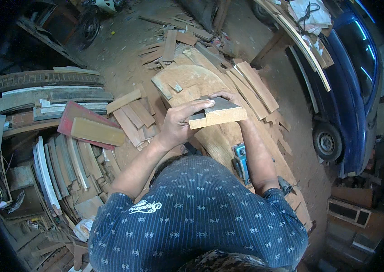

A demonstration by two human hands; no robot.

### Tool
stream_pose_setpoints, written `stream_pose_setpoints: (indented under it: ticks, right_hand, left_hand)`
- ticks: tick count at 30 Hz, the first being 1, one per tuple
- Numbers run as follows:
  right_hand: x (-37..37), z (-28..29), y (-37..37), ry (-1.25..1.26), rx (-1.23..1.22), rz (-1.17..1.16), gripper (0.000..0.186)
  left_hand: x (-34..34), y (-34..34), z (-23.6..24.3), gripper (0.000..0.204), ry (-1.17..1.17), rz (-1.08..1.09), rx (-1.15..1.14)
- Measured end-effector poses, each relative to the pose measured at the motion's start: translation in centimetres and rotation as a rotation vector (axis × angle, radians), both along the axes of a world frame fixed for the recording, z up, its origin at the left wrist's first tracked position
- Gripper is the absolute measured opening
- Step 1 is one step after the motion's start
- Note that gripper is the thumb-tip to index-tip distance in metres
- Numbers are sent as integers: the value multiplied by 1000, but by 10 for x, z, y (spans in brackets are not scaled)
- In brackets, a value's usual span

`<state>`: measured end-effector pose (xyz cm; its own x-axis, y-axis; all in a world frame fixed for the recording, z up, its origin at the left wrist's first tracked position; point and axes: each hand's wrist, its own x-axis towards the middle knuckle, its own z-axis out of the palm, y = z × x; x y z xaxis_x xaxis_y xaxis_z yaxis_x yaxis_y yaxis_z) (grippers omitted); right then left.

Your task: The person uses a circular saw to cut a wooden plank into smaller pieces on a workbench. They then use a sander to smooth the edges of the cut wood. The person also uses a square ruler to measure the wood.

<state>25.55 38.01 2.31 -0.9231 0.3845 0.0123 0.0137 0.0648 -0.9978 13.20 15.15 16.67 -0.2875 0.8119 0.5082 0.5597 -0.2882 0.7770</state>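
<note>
Both hands hold a pair of short wooden boards point(222, 117) up in front of my chest, above the workbench. The boards have dark grey upper faces and pale sawn edges, and a small step shows where they meet. My left hand point(182, 121) grips the left end, thumb lying along the dark face. Around the far right side curls my right hand point(226, 96), partly hidden behind the boards. A blue power tool point(241, 162) rests on the bench beside my right forearm.
The wooden workbench point(214, 143) carries small offcuts point(177, 87) at its far left. Planks point(255, 90) lie along its right side, and more boards point(133, 113) are heaped to the left. Stacked timber point(56, 99) fills the left side. A blue car point(350, 90) stands at right.
</note>
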Motion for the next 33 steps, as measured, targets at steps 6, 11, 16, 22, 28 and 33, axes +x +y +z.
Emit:
stream_pose_setpoints:
  ticks: [6,11,16,22,28,33]
  right_hand:
    - [-4,1,-5,-17,77,9,39]
    - [-9,3,-6,-26,49,13,37]
    - [-7,14,-15,-184,129,33,44]
    - [26,-26,-75,-234,249,-198,47]
    - [36,-113,-97,-441,48,-328,45]
    - [115,-130,-83,-654,208,-460,53]
  left_hand:
    - [1,-10,-2,39,17,4,1]
    - [2,-13,-1,37,10,14,18]
    - [-13,-15,-18,36,-182,142,40]
    - [-56,16,-106,33,-784,569,-12]
    - [53,5,-292,50,-920,658,-604]
    - [50,48,-311,53,-643,745,-880]
